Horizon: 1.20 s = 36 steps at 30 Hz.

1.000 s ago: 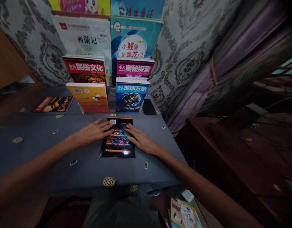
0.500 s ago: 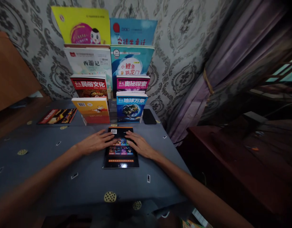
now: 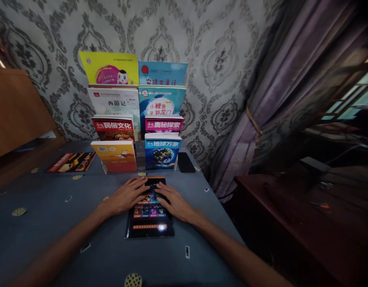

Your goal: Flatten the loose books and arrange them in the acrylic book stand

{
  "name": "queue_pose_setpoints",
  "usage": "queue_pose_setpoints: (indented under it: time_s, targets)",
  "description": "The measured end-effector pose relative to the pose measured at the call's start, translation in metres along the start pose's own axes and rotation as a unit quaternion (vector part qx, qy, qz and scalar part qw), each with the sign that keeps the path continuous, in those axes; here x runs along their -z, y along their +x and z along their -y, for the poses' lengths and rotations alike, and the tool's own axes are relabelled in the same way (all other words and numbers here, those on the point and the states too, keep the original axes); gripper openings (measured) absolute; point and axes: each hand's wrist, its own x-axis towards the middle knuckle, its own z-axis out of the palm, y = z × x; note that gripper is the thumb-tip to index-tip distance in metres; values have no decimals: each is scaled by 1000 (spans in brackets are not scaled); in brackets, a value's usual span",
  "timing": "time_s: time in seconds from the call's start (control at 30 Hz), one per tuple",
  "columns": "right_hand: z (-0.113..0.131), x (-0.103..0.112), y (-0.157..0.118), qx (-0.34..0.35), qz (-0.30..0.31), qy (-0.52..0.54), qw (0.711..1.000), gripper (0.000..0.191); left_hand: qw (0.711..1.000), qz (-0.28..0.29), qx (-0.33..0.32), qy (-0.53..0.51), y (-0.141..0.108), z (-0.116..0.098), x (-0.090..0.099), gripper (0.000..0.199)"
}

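A black book [image 3: 150, 221] lies flat on the table with rows of small coloured pictures and an orange strip facing up. My left hand [image 3: 127, 196] rests on its upper left part, fingers stretched out and flat. On its upper right side lies my right hand [image 3: 174, 200], fingers likewise extended and a little apart. Neither hand grips anything. Just beyond stand an orange book [image 3: 118, 157] and a blue book [image 3: 161, 153] with a globe on its cover, in front of taller upright books.
A dark red book [image 3: 70, 162] lies flat at the left, and a black phone [image 3: 185, 162] at the right of the upright books. Behind is a patterned wall [image 3: 226, 59]. A purple curtain [image 3: 244, 131] hangs above a dark red piece of furniture [image 3: 279, 207].
The view has tilted upward, so the books and table appear lower and more wall shows. Both hands still lie on the black book, with the left hand slightly farther over its top.
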Motion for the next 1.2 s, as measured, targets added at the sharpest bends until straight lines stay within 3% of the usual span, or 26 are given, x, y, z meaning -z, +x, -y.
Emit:
queue_pose_setpoints:
  time_s: [0.13, 0.27, 0.43, 0.53, 0.63, 0.77, 0.93, 1.07, 1.13, 1.2]
  targets:
    - [14, 0, -12, 9, 39, -24, 999, 52, 999, 26, 38, -29, -23, -3, -4, 51]
    - [31, 2, -37, 18, 97, -40, 994, 66, 998, 43, 48, -28, -44, -23, -2, 55]
    - [43, 7, -74, 110, 127, -57, 984, 82, 996, 76, 34, -42, -65, -52, 5, 58]
    - [41, 1, -91, 169, 108, -73, 977, 69, 996, 69, 31, -52, -72, -63, 7, 59]
    - [37, -14, -101, 207, 76, -129, 967, 71, 996, 53, 35, -58, -76, -68, 6, 58]
    - [35, -35, -106, 218, 5, -207, 954, 66, 996, 43, 37, -70, -77, -69, 4, 58]
    - [45, -26, -99, 239, -15, -219, 946, 46, 988, 44, 51, -137, -77, -65, 15, 53]
    - [57, 0, -89, 276, -56, -148, 948, 30, 946, 63, 76, -309, -69, -50, 35, 48]
    - [63, 13, -81, 219, -100, -68, 968, 36, 900, 31, 104, -422, -65, -41, 40, 58]
    - [69, 24, -68, 122, -121, 14, 985, 39, 832, -4, 143, -536, -61, -34, 39, 71]
